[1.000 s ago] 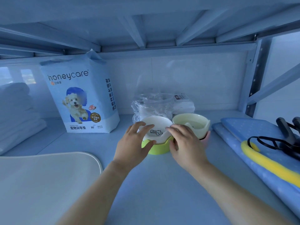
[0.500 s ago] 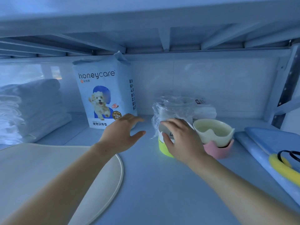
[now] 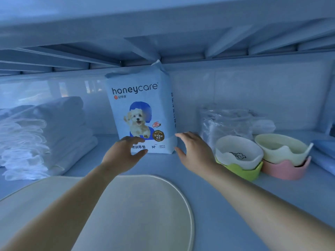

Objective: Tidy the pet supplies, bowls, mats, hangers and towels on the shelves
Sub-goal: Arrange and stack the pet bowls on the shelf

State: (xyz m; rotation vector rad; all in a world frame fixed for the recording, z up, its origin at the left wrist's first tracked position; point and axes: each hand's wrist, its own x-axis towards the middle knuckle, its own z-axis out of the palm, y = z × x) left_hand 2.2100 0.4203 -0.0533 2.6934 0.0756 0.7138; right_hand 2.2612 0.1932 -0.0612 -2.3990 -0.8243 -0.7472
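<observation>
On the shelf (image 3: 226, 205), a cream mat (image 3: 136, 214) is lying front left, with folded white towels (image 3: 54, 133) sitting behind it. The honeycare pad pack (image 3: 139, 105) is standing upright at the back. The left hand (image 3: 121, 154) and right hand (image 3: 195, 151) are flanking the pack's base, fingers spread, gripping nothing.

The left hand (image 3: 123, 153) covers the lower-left print on the pad pack (image 3: 143, 109), the towels (image 3: 45, 134) at nine o'clock, cream mat (image 3: 126, 214) at seven and blue mat (image 3: 324, 153) at three run off the frame, and what the plastic bag (image 3: 226, 124) at two holds is unclear.
</observation>
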